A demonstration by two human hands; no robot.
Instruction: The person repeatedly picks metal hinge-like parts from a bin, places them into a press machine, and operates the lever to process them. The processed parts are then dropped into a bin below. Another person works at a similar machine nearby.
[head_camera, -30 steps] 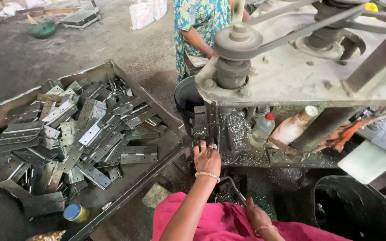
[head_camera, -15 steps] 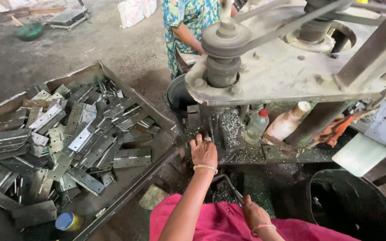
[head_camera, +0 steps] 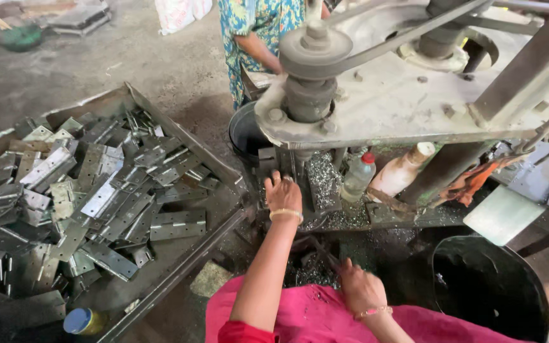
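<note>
Left hand (head_camera: 284,194) rests under the drill-press spindle (head_camera: 302,155), fingers curled over a workpiece hidden beneath them on the chip-strewn tabletop (head_camera: 351,219). Right hand (head_camera: 360,289), fingers clenched, grips a dark lever (head_camera: 318,249). A tray (head_camera: 179,136) of metal hinges (head_camera: 177,225) lies left.

The person wears a bright pink garment (head_camera: 325,321), with a thin bangle on each wrist.

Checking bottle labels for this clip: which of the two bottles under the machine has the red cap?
The clear plastic bottle, standing left of the pale, tilted bottle, whose cap is whitish.
</note>
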